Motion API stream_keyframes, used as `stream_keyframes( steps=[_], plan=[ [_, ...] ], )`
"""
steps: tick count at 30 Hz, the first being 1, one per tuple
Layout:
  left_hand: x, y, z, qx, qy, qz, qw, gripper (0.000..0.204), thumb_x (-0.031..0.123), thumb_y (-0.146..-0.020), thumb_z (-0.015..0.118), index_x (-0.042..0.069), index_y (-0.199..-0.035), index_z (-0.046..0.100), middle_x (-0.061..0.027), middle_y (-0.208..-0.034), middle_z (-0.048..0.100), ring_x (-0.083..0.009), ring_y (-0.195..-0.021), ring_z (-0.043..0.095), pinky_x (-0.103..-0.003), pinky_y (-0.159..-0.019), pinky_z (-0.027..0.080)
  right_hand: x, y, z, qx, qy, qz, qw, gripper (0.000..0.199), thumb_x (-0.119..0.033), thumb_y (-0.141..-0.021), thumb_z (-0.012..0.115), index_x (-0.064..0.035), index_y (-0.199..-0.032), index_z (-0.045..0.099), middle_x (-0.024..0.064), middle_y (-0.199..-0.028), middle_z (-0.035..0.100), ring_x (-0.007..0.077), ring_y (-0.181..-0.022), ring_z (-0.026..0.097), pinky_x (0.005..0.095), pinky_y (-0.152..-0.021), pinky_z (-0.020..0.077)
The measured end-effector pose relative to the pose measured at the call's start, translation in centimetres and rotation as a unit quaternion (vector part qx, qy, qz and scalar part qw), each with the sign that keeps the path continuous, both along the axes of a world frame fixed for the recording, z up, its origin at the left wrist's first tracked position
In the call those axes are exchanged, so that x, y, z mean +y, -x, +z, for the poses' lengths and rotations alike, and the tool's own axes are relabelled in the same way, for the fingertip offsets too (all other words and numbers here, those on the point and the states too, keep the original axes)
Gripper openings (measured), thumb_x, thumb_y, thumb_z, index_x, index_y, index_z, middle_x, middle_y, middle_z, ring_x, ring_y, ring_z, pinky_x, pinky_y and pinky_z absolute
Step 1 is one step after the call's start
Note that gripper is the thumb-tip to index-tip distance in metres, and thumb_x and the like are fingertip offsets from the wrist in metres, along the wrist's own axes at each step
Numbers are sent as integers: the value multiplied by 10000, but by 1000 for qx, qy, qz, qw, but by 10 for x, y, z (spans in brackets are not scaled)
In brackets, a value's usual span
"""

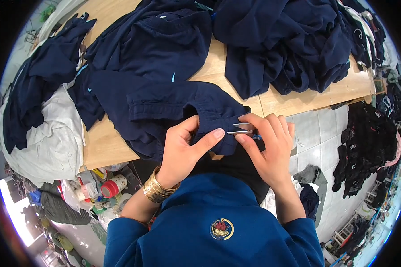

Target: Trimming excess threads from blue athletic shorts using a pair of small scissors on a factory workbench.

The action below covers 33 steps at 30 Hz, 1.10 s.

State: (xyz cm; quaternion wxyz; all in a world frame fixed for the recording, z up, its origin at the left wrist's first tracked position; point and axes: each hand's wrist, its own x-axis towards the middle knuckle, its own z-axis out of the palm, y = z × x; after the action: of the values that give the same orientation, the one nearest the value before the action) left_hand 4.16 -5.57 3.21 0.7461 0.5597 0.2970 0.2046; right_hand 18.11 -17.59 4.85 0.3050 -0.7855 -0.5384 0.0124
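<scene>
Near the table's front edge, my left hand (182, 150) grips the gathered, elastic-looking edge (208, 116) of a navy garment (158, 95). Its thumb lies on top of the cloth and the fingers are tucked inside the opening. My right hand (272, 141) holds a small pair of thread snips (240, 132) between thumb and fingers. The two metal blades are apart and point left, close to the gathered edge and my left thumb tip. Whether they touch a thread is too small to tell. Part of the snips is hidden in my right hand.
More navy garments (153, 38) lie behind, with a large navy heap (289, 44) at the back right of the wooden table (104, 144). A light grey cloth (53, 133) hangs over the left edge. Below stand a red-lidded container (113, 187) and bags; black clothes (363, 147) lie on the tiled floor.
</scene>
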Motion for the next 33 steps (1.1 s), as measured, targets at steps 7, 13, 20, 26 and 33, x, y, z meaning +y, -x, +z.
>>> stream_keyframes(
  steps=[7, 13, 20, 26, 33],
  plan=[
    [1, 1, 0, 3, 7, -1, 1000, 197, 151, -825, 686, -21, -899, 624, -1, -789, 625, -32, -698, 527, -183, -626, 431, -1, -1, -1, 4, -3, 1, 1000, 276, -313, -780, 672, -151, -998, 624, -23, -723, 482, 160, -696, 446, 318, -674, 273],
    [-1, 1, 2, 4, 2, 0, 1000, 216, 155, -827, 685, -26, -927, 624, -16, -810, 635, -41, -718, 545, -188, -652, 447, -1, 0, -1, 8, -8, 5, 1000, 273, -306, -778, 674, -153, -1000, 626, -26, -726, 488, 161, -703, 448, 318, -676, 273],
    [-2, 2, 3, 1, 13, -4, 1000, 226, 157, -830, 681, -26, -947, 620, -27, -832, 639, -52, -735, 555, -194, -668, 453, -2, 1, -2, 11, -14, 4, 1000, 270, -301, -777, 675, -150, -996, 626, -29, -731, 497, 162, -700, 448, 319, -673, 273],
    [-2, 0, 3, -2, 18, -7, 1000, 231, 165, -839, 671, -25, -958, 616, -26, -832, 637, -53, -737, 558, -201, -666, 460, -1, 2, -1, 113, 7, 17, 993, 244, -247, -789, 669, -126, -996, 626, -2, -790, 546, 171, -740, 482, 299, -690, 319],
    [1, -2, 10, -6, 29, -36, 999, 225, 160, -860, 643, -22, -987, 610, -22, -832, 635, -49, -761, 555, -199, -676, 457, 0, 7, -13, 576, -90, 57, 811, 292, -161, -866, 618, -28, -1113, 538, 12, -985, 538, 74, -849, 484, 226, -756, 410]
  ],
)
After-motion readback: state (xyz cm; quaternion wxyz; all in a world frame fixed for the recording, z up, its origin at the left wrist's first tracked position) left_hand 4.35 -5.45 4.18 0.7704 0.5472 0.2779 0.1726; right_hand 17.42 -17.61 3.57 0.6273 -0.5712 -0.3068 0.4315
